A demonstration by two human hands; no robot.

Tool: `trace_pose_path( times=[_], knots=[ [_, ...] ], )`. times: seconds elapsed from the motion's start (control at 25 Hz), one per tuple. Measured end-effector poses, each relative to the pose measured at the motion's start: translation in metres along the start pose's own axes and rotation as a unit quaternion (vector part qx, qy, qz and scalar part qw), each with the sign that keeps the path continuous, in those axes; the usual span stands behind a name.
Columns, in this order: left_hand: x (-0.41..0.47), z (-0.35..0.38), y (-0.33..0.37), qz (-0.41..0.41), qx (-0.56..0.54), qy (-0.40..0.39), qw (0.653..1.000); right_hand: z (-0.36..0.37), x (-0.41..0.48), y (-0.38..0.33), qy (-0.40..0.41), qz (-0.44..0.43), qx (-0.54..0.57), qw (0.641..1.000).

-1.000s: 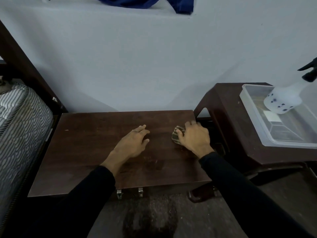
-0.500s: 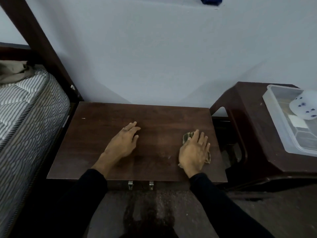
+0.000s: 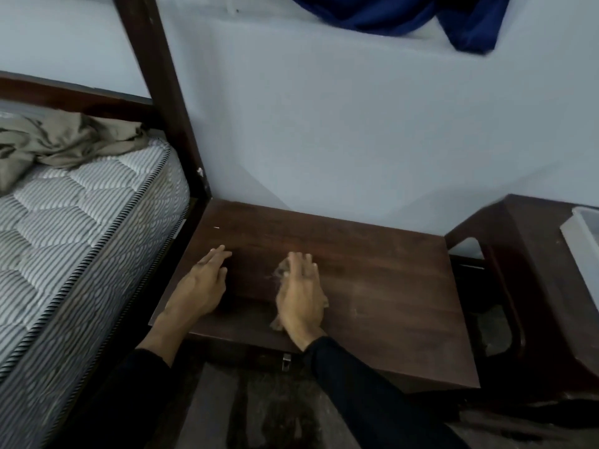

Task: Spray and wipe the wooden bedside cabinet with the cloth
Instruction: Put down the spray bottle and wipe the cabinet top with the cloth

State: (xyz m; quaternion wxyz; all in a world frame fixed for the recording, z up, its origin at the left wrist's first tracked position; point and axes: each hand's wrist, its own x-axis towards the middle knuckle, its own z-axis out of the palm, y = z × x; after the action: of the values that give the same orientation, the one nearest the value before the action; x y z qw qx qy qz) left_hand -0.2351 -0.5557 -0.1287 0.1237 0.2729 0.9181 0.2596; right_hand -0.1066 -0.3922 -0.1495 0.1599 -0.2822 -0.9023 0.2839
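1. On the top of the wooden bedside cabinet (image 3: 372,286), near its middle, your right hand (image 3: 299,299) lies flat, fingers extended, pressing the cloth (image 3: 282,272) against the wood. The cloth shows only at the hand's edges: a fold at 11 o'clock of the knuckles and a corner at 7 o'clock by the wrist.
2. Change: half a second ago this hand and the cloth sat near the cabinet's right edge; now they are at its centre. You are sweeping toward 9 o'clock.
3. Your left hand (image 3: 202,286) rests open and empty on the wood, palm down, at 9 o'clock of the right hand and near the left edge by the mattress (image 3: 81,228). It has kept its bracing place on the top.
4. Meaning for the task: the right half appears covered; the strip under and beyond your left hand probably remains unwiped. You will likely need to lift that hand clear.
5. The plastic tray (image 3: 580,251) on the side table (image 3: 531,254) at 3 o'clock is only partly in view; no spray bottle is visible now.
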Motion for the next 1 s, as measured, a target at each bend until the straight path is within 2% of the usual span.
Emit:
trace_pose_path(
  times=[0.08,0.16,0.24,0.32,0.48,0.6,0.68,0.88,1.0],
  knots=[
    [-0.003,-0.004,-0.005,0.001,0.000,0.018,1.000,-0.014,0.019,0.026,0.091,0.084,0.065,0.990],
    [-0.002,-0.004,-0.005,-0.001,0.001,0.028,1.000,-0.023,0.038,0.043,0.115,0.167,0.057,0.977],
    [-0.001,-0.002,-0.002,-0.008,0.004,0.021,1.000,-0.021,0.040,0.050,0.073,0.151,-0.061,0.984],
    [0.001,0.000,-0.003,-0.017,0.005,0.010,1.000,-0.011,0.034,0.045,0.049,0.115,-0.125,0.984],
    [0.002,-0.001,-0.016,-0.028,-0.003,0.034,0.999,0.011,0.065,0.019,0.038,0.125,-0.101,0.986],
    [-0.002,-0.007,-0.035,-0.033,-0.002,0.057,0.998,0.039,0.099,-0.021,-0.007,0.053,-0.101,0.994],
    [-0.006,-0.012,-0.048,-0.036,-0.002,0.075,0.997,0.064,0.119,-0.047,-0.053,-0.049,-0.117,0.991],
    [-0.011,-0.023,-0.061,-0.049,-0.012,0.097,0.994,0.107,0.144,-0.107,-0.172,-0.236,-0.114,0.950],
    [-0.012,-0.030,-0.069,-0.044,-0.009,0.107,0.993,0.096,0.100,-0.102,-0.239,-0.331,-0.078,0.910]
  ],
)
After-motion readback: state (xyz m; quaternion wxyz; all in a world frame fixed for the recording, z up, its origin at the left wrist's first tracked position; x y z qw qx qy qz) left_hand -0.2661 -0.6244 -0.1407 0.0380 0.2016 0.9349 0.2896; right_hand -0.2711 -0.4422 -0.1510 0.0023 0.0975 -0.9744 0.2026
